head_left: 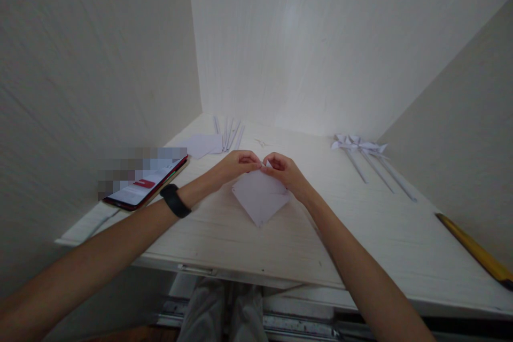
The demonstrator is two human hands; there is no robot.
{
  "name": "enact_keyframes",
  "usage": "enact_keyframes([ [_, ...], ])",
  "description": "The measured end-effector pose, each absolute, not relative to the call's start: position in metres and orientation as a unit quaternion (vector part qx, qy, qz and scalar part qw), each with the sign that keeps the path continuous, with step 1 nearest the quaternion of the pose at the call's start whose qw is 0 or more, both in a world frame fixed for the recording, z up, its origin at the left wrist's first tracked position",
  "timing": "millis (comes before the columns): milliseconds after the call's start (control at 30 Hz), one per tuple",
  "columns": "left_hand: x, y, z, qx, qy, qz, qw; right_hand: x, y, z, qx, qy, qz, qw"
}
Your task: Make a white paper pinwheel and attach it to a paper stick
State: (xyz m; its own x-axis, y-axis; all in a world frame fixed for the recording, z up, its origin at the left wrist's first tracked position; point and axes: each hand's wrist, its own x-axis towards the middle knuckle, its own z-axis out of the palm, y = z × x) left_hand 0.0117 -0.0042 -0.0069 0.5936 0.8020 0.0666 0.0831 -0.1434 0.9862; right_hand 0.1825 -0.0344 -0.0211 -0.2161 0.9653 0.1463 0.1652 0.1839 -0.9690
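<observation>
A white square of paper (260, 200) lies turned like a diamond, one corner pointing at me, with small marks near its corners and a short slit-like line on the right. My left hand (241, 164) is closed in a pinch at the paper's far corner. Beside it, my right hand (285, 170) pinches that same corner, thumb and forefinger almost meeting the left ones. Anything small between the fingertips cannot be made out. A black wristband (175, 201) is around my left wrist.
Paper pinwheels (356, 144) on sticks lie at the right. Paper sheets (202, 144) and several rolled paper sticks (232, 133) rest at the back left. Small thin pieces (262, 142) lie beyond my hands. A phone (148, 181) leans left; a yellow tool (473, 248) sits near the right wall.
</observation>
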Motion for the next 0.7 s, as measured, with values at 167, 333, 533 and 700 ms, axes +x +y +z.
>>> enact_keyframes([
  [167,0.011,-0.001,-0.009,0.695,0.319,0.326,0.556,0.183,-0.035,-0.021,-0.456,-0.632,0.443,0.443],
  [333,0.012,0.001,-0.011,0.690,0.325,0.322,0.561,0.182,-0.038,-0.019,-0.458,-0.626,0.448,0.445],
  [533,0.013,-0.001,-0.008,0.686,0.322,0.328,0.564,0.181,-0.042,-0.014,-0.462,-0.624,0.449,0.443],
  [700,0.012,-0.002,-0.008,0.692,0.328,0.321,0.557,0.181,-0.045,-0.011,-0.467,-0.623,0.453,0.435],
])
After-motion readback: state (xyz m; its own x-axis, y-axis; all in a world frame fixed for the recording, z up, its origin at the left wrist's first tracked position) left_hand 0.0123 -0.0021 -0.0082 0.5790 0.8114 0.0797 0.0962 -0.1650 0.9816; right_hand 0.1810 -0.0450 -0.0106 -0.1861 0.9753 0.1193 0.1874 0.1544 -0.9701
